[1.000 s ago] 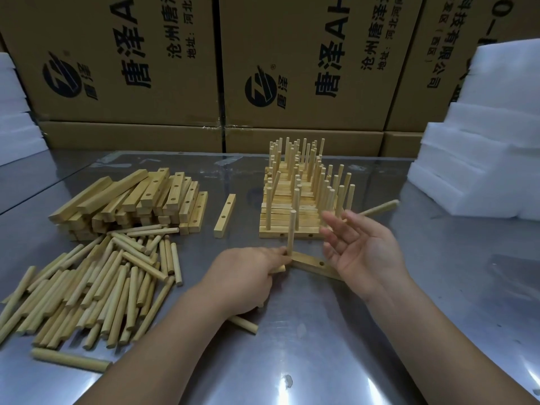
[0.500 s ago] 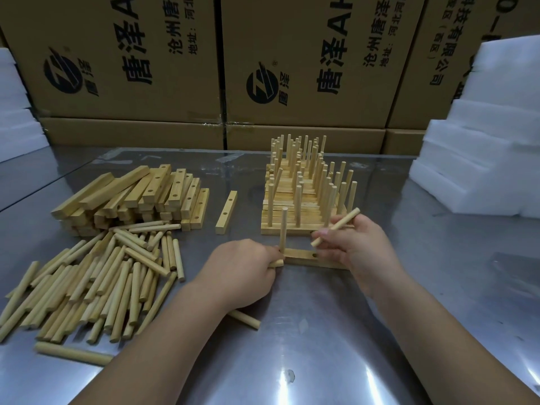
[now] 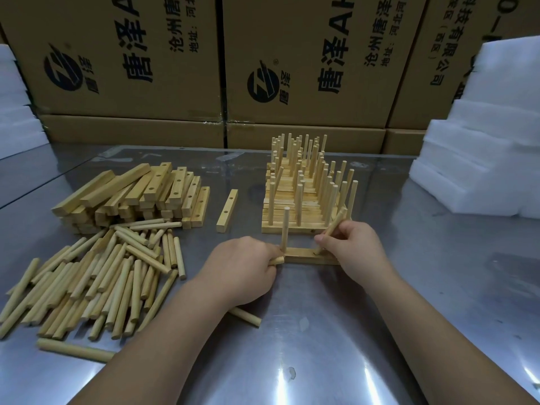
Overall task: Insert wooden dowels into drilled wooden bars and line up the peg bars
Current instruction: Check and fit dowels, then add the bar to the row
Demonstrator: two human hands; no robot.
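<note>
A drilled wooden bar [image 3: 301, 255] lies crosswise on the metal table in front of me. One dowel [image 3: 284, 229] stands upright in its left hole. My left hand [image 3: 242, 267] grips the bar's left end, with a spare dowel [image 3: 277, 261] poking out of its fingers. My right hand [image 3: 355, 247] pinches a tilted dowel [image 3: 333, 228], whose lower tip sits at the bar's right hole. Behind the bar stands a block of finished peg bars [image 3: 304, 197] lined up in rows.
A heap of loose dowels [image 3: 96, 276] lies at the left, with a stack of drilled bars [image 3: 131, 197] behind it and one single bar [image 3: 227, 210] apart. A stray dowel [image 3: 245, 316] lies under my left wrist. Cardboard boxes [image 3: 292, 62] and white foam blocks [image 3: 482, 147] border the table.
My right hand, open with a dowel across its fingers a second ago, closed on the dowel and brought its tip down to the bar's right hole. The left hand stayed on the bar.
</note>
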